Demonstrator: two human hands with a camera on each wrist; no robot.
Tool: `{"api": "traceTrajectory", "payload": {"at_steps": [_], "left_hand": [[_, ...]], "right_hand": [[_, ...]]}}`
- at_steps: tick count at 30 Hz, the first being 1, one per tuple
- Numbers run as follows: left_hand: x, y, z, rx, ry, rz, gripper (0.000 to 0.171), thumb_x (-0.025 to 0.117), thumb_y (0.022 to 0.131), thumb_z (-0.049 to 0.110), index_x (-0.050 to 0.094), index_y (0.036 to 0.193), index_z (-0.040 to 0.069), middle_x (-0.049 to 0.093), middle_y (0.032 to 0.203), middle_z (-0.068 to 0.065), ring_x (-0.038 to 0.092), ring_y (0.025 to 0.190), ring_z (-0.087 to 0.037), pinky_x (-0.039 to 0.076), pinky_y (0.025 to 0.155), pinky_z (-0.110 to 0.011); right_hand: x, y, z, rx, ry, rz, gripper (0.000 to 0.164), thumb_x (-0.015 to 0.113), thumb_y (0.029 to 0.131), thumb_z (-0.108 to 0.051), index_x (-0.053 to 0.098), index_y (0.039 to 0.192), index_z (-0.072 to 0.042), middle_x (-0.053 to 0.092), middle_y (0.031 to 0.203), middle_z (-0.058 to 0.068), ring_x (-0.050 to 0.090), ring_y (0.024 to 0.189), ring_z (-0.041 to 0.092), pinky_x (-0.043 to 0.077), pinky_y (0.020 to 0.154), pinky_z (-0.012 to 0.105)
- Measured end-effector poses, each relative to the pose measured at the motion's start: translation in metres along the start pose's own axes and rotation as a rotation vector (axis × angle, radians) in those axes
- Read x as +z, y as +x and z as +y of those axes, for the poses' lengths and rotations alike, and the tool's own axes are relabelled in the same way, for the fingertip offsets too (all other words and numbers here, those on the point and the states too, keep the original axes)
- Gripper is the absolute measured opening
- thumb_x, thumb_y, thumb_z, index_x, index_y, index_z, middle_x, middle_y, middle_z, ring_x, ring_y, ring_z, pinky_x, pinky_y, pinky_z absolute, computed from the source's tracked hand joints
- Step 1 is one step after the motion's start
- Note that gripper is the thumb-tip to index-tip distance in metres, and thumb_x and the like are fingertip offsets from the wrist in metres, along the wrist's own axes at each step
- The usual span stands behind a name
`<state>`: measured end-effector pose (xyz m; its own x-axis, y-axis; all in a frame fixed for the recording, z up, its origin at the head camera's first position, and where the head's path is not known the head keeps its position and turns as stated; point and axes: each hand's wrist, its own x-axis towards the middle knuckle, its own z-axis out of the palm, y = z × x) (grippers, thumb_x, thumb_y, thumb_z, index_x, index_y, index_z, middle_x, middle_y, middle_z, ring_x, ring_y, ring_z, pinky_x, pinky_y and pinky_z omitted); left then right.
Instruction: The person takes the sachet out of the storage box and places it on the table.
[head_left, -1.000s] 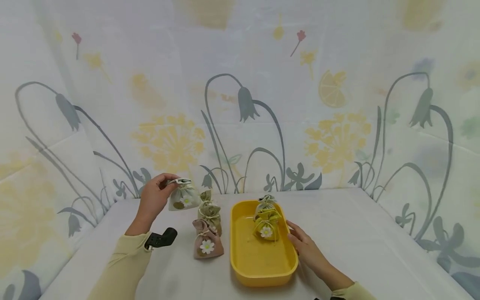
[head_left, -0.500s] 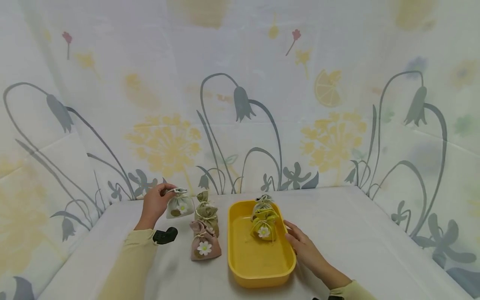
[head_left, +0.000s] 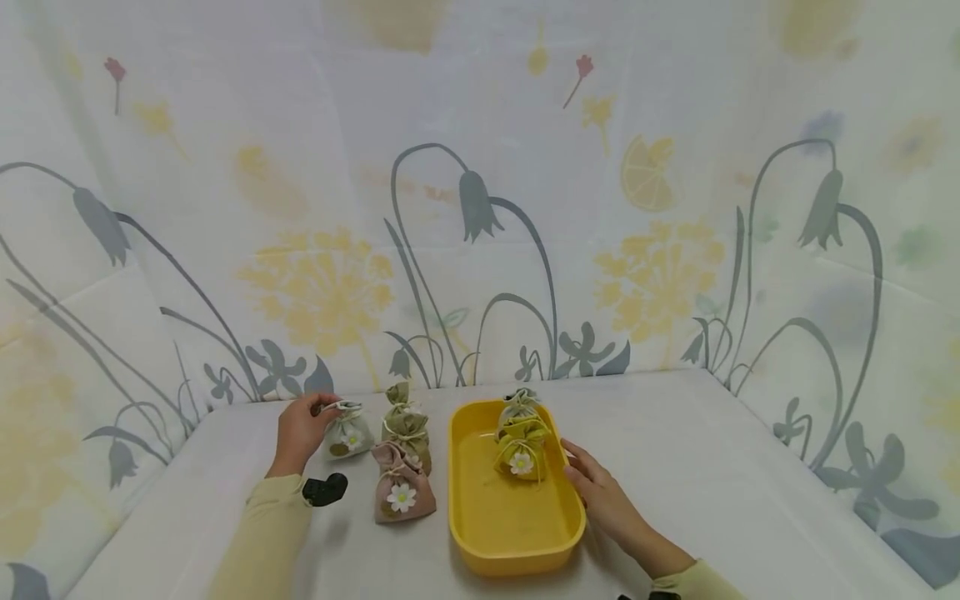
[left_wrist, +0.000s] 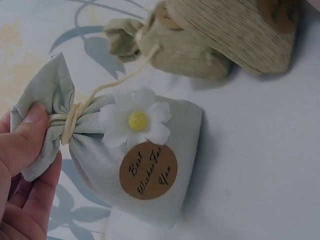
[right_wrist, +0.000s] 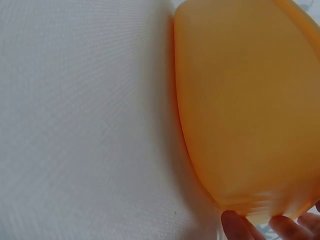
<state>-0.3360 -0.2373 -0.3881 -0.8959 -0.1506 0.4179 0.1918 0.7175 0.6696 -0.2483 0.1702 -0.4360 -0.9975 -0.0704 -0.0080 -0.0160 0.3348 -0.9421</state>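
My left hand (head_left: 300,433) pinches the gathered top of a pale grey-green drawstring pouch (head_left: 348,435). In the left wrist view this pouch (left_wrist: 155,185) shows a cream cord, a white fabric flower and a round brown label reading "Best Wishes For You". Whether its base touches the table cannot be told. Against the right wall of a yellow tray (head_left: 517,546) rests my right hand (head_left: 603,493). Its fingertips (right_wrist: 235,225) touch the tray's outer side in the right wrist view. Inside the tray sit a yellow-green pouch (head_left: 521,454) and a grey one (head_left: 517,404) behind it.
Between the held pouch and the tray stands a row: a pink pouch (head_left: 405,493) in front, an olive pouch (head_left: 408,433) and another olive pouch (head_left: 397,393) behind. A white cloth covers the table (head_left: 720,467). A flower-printed curtain (head_left: 480,275) hangs at the back.
My left hand has lowered the grey-green pouch toward the table, to the left of the row. My right hand stays at the tray. The head view has shifted slightly.
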Motion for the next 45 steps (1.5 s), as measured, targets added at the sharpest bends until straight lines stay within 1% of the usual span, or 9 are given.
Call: {"api": "traceTrajectory", "payload": {"at_steps": [6,9,15,22,25,30,37,40,45], "left_hand": [[0.001,-0.003,-0.007,-0.032,-0.025,-0.014,0.016,0.066,0.086,0.005,0.066,0.099,-0.004,0.062,0.098,-0.021,0.052,0.085,-0.03,0.041,0.073,-0.042],[-0.001,-0.004,-0.006,-0.017,-0.012,-0.035,0.017,0.066,0.086,0.006,0.066,0.1,-0.003,0.063,0.098,-0.021,0.054,0.085,-0.031,0.042,0.073,-0.043],[-0.01,-0.005,-0.001,0.024,0.009,-0.066,0.022,0.064,0.088,0.011,0.065,0.107,-0.002,0.063,0.105,-0.022,0.057,0.099,-0.036,0.044,0.084,-0.048],[-0.023,-0.01,0.012,0.059,-0.04,-0.048,0.024,0.064,0.09,0.014,0.063,0.109,-0.001,0.063,0.105,-0.019,0.059,0.098,-0.034,0.046,0.083,-0.046],[-0.026,-0.015,0.016,0.073,-0.06,-0.069,0.025,0.064,0.09,0.015,0.062,0.11,0.001,0.063,0.105,-0.017,0.059,0.097,-0.031,0.047,0.083,-0.044],[-0.029,-0.028,0.028,0.061,-0.111,-0.107,0.027,0.064,0.089,0.019,0.062,0.111,0.004,0.063,0.107,-0.015,0.061,0.097,-0.027,0.049,0.082,-0.04],[-0.026,-0.041,0.051,0.048,-0.193,-0.135,0.027,0.066,0.088,0.02,0.063,0.111,0.006,0.063,0.107,-0.012,0.062,0.096,-0.024,0.05,0.08,-0.034],[-0.023,-0.045,0.058,0.056,-0.216,-0.145,0.026,0.067,0.087,0.018,0.063,0.109,0.006,0.063,0.105,-0.011,0.061,0.096,-0.023,0.049,0.082,-0.033],[-0.015,-0.05,0.07,0.064,-0.267,-0.161,0.023,0.068,0.086,0.015,0.064,0.107,0.006,0.064,0.102,-0.01,0.062,0.095,-0.022,0.05,0.081,-0.032]], "right_hand": [[0.001,0.001,0.0,0.001,-0.001,0.008,0.05,0.044,0.1,-0.025,0.032,0.145,-0.009,0.035,0.139,0.028,0.038,0.125,0.041,0.045,0.088,0.05],[0.001,0.001,0.0,-0.002,-0.006,0.007,0.05,0.044,0.1,-0.025,0.031,0.145,-0.008,0.035,0.139,0.029,0.038,0.125,0.042,0.045,0.088,0.05],[0.001,-0.001,-0.002,0.004,-0.004,0.006,0.049,0.044,0.1,-0.024,0.032,0.145,-0.009,0.035,0.139,0.028,0.037,0.126,0.041,0.044,0.09,0.049],[0.001,-0.001,-0.002,-0.011,-0.024,0.024,0.048,0.044,0.1,-0.023,0.033,0.144,-0.008,0.035,0.14,0.028,0.035,0.128,0.041,0.041,0.093,0.051],[0.001,-0.001,-0.003,-0.01,-0.035,0.028,0.049,0.044,0.1,-0.024,0.034,0.144,-0.007,0.036,0.139,0.028,0.036,0.127,0.041,0.04,0.094,0.051],[0.002,-0.002,-0.004,-0.002,-0.04,0.025,0.049,0.045,0.099,-0.025,0.034,0.144,-0.007,0.036,0.139,0.029,0.037,0.126,0.041,0.041,0.093,0.051],[0.001,-0.003,-0.005,-0.004,-0.059,0.033,0.048,0.045,0.099,-0.024,0.035,0.143,-0.007,0.038,0.137,0.029,0.038,0.126,0.041,0.039,0.095,0.051],[0.001,-0.002,-0.004,-0.002,-0.063,0.035,0.048,0.045,0.099,-0.024,0.035,0.143,-0.007,0.038,0.137,0.029,0.038,0.125,0.041,0.04,0.094,0.051],[0.0,0.0,-0.002,-0.004,-0.045,0.008,0.053,0.045,0.099,-0.03,0.032,0.145,-0.006,0.036,0.138,0.03,0.038,0.125,0.042,0.044,0.09,0.049]]}}
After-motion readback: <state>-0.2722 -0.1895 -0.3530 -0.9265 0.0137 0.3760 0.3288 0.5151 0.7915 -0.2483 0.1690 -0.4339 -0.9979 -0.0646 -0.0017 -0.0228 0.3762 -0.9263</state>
